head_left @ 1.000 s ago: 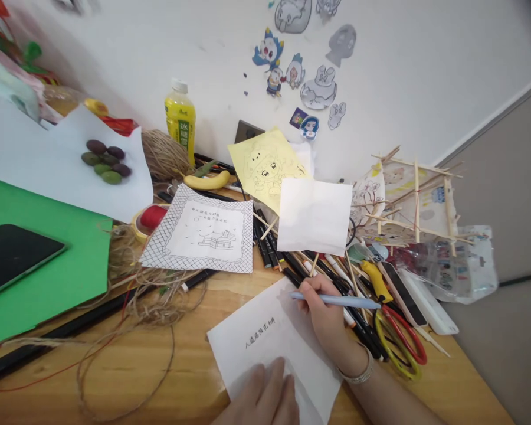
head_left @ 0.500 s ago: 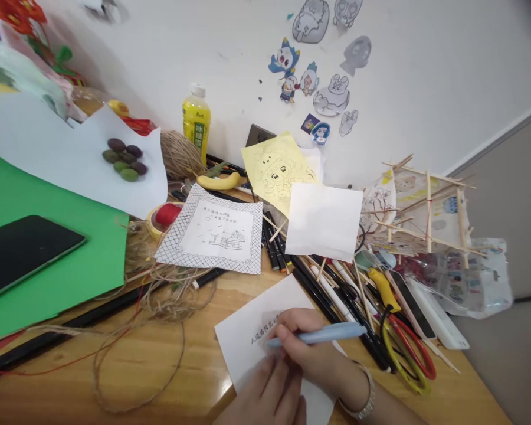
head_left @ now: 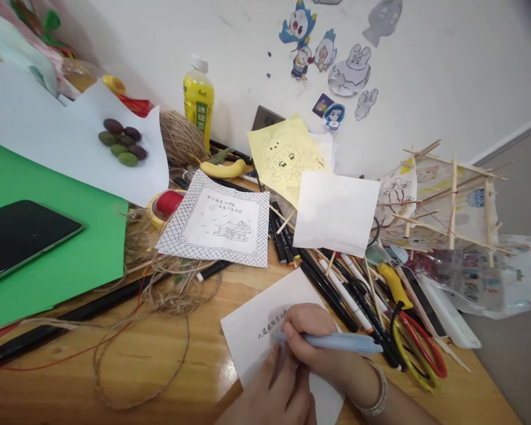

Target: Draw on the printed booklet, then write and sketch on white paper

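My right hand (head_left: 321, 339) is closed around a light blue pen (head_left: 343, 342), its tip end low over a white sheet of paper (head_left: 239, 333). A line of handwritten characters runs across this sheet, partly covered by the hand. My left hand (head_left: 277, 389) lies over the lower part of the same sheet, fingers stretched out and close beside the right hand. A beaded bracelet (head_left: 377, 389) circles the right wrist. Just beyond the sheet are a framed ink drawing (head_left: 219, 227) of a building and a blank white square of paper (head_left: 336, 212).
Pens and markers (head_left: 336, 295) crowd the right, beside yellow-and-red-handled scissors (head_left: 418, 348) and a stick frame (head_left: 451, 200). Twine (head_left: 177, 289), green card (head_left: 92, 236) and a phone (head_left: 26, 239) lie left. At the back stand a yellow bottle (head_left: 199, 97) and a banana (head_left: 223, 170).
The camera view has shifted slightly, so the wall and the things on the right sit farther right. The right hand still holds the pen, and the left hand stays on the sheet.
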